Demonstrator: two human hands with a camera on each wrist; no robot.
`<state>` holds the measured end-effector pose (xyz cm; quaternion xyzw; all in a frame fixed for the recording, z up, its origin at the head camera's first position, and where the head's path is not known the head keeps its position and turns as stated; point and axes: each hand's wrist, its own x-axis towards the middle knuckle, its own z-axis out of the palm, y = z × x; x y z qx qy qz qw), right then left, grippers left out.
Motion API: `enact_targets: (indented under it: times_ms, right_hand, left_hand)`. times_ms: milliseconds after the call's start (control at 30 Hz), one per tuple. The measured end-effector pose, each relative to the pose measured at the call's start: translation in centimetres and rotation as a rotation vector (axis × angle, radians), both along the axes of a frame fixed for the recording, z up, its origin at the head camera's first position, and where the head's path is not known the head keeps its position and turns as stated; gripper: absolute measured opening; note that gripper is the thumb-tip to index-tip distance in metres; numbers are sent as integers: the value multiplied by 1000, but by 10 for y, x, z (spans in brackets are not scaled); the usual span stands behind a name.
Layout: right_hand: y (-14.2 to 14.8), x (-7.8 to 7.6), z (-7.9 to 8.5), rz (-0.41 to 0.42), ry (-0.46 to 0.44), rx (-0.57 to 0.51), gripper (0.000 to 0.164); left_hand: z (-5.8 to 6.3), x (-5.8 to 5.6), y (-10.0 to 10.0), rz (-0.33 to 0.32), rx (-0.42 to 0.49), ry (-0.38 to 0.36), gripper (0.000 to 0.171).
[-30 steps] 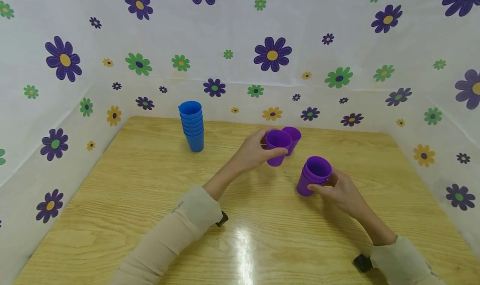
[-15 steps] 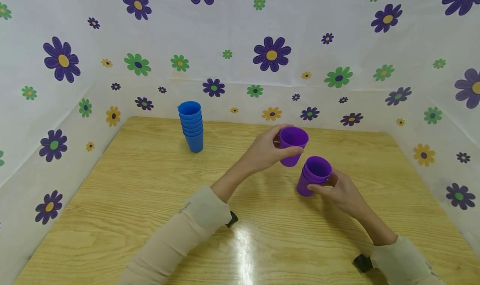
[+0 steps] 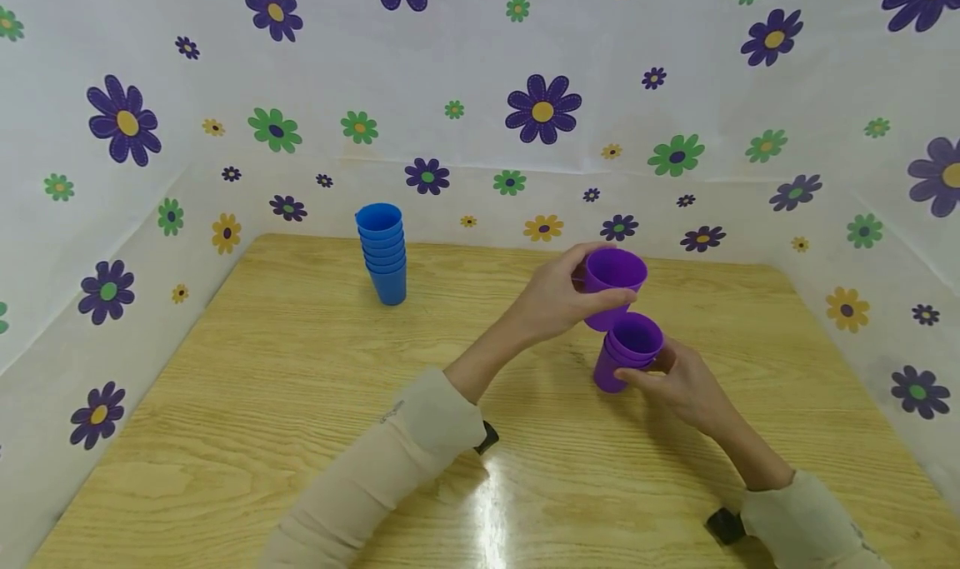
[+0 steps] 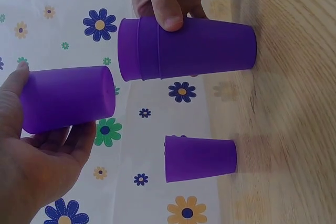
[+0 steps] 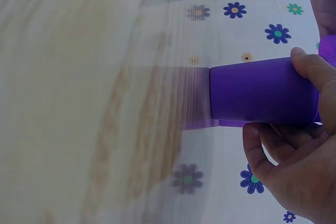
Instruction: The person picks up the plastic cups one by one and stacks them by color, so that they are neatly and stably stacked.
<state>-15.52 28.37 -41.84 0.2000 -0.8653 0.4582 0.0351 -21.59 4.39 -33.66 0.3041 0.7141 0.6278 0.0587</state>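
My left hand (image 3: 558, 296) grips a single purple cup (image 3: 613, 271), holding it off the table just behind and above a nested stack of purple cups (image 3: 615, 369). That stack stands upright on the table, and my right hand (image 3: 686, 386) holds it from the right side, thumb in front. In the left wrist view a small gap separates the held cup (image 4: 68, 98) from the rims of the stack (image 4: 210, 46). Another purple cup (image 4: 202, 159) stands alone on the table there; in the head view it is hidden behind my left hand and its cup.
A tall stack of nested blue cups (image 3: 388, 282) stands at the back left of the wooden table (image 3: 285, 419). White cloth with flower prints (image 3: 480, 69) encloses the back and both sides. Dark wrist devices (image 3: 726, 526) sit under both sleeve cuffs.
My left hand has carried its purple cup to the right and slightly up, closer to the stack, passing in front of the lone purple cup. The right hand and its stack stay still.
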Motion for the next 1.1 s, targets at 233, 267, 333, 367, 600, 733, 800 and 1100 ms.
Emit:
enact_targets:
  times_ms: [233, 267, 333, 367, 600, 733, 800, 1100]
  right_hand:
    - [0, 0, 0, -3, -1, 4, 52]
    - [0, 0, 0, -3, -2, 5, 52]
    - [0, 0, 0, -4, -6, 6, 52]
    - [0, 0, 1, -4, -8, 7, 52]
    - [0, 0, 3, -12, -9, 10, 47]
    - [0, 0, 2, -9, -11, 9, 46]
    - [0, -1, 2, -7, -14, 11, 45]
    - [0, 0, 2, -16, -22, 16, 44]
  left_hand:
    - [3, 1, 11, 2, -6, 23, 71]
    - [4, 1, 12, -1, -7, 20, 72]
    - [5, 1, 15, -12, -10, 11, 73]
    - [5, 2, 17, -18, -13, 3, 73]
    - [4, 3, 26, -20, -40, -29, 71]
    - [2, 5, 30, -22, -66, -31, 72]
    - [0, 5, 33, -31, -77, -23, 72]
    - [-8, 7, 37, -49, -81, -10, 75]
